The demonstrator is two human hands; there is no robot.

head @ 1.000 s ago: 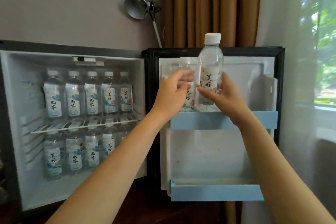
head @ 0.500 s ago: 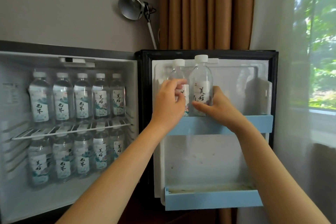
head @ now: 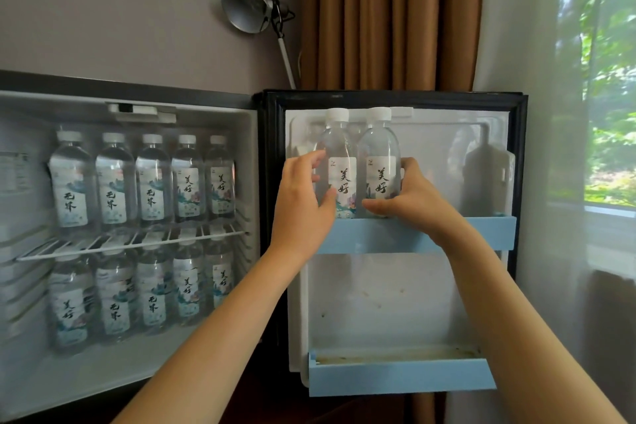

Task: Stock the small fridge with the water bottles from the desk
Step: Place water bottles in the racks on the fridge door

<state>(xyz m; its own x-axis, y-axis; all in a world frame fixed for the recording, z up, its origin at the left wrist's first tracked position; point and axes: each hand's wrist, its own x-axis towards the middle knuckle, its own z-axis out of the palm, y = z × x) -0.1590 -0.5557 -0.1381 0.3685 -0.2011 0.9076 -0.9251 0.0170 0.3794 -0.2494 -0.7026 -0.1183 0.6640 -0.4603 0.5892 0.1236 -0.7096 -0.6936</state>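
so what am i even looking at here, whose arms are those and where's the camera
The camera sits on a person's head, looking forward and down, so the two bare arms are the wearer's own. In front is a small fridge with its door swung open to the right. The left hand and right hand each grip a water bottle: the left bottle and the right bottle stand side by side in the upper door shelf. The lower door shelf holds no bottles. Inside, two rows of bottles fill the wire rack and the floor below.
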